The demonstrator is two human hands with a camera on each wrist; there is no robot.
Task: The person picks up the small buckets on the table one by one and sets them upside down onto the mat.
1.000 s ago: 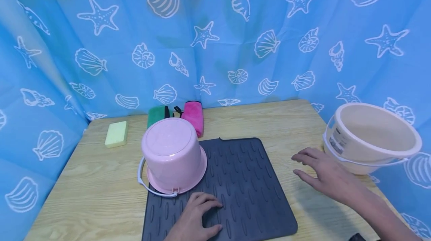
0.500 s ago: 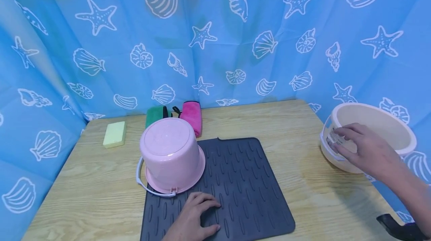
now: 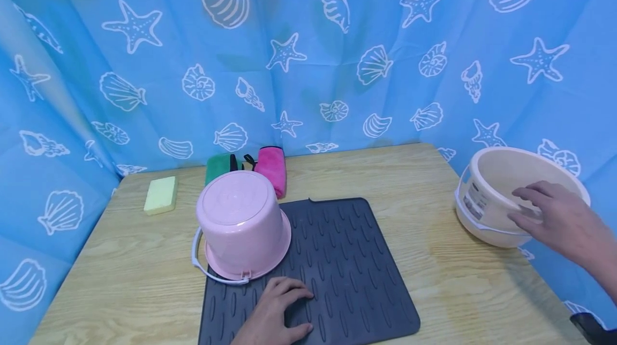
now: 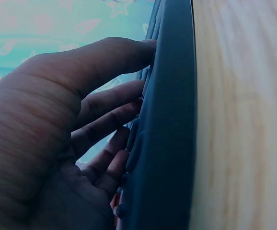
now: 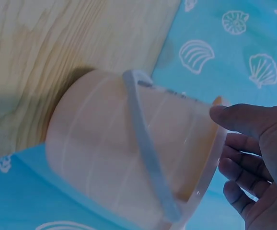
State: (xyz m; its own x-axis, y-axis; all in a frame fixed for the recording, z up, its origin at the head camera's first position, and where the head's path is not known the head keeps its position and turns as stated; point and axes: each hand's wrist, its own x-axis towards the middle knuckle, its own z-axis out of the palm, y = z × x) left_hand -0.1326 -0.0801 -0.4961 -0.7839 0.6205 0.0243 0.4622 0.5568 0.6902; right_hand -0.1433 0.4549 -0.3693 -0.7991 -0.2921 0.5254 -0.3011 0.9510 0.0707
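My right hand (image 3: 564,216) hovers at the near rim of a cream bucket (image 3: 489,200) at the table's right edge. In the right wrist view its thumb (image 5: 244,117) overlaps the rim, and the other fingers are loosely bent above the opening, gripping nothing. The bucket stands upright with its pale handle (image 5: 148,148) hanging down along its side. My left hand (image 3: 275,310) rests its fingertips on a dark ribbed mat (image 3: 356,275), fingers relaxed and bent, as the left wrist view also shows. Beyond that hand, a pink bucket (image 3: 241,216) sits upside down, partly on the mat.
A yellow sponge (image 3: 161,195) lies at the back left of the wooden table (image 3: 120,270). Behind the pink bucket are a green cloth (image 3: 217,167) and a pink cloth (image 3: 272,171). A blue shell-patterned curtain (image 3: 308,88) hangs along the back and sides.
My right hand has moved right, from beside the cream bucket, across its front, to its near rim. The left hand stays on the mat. The view has shifted slightly.
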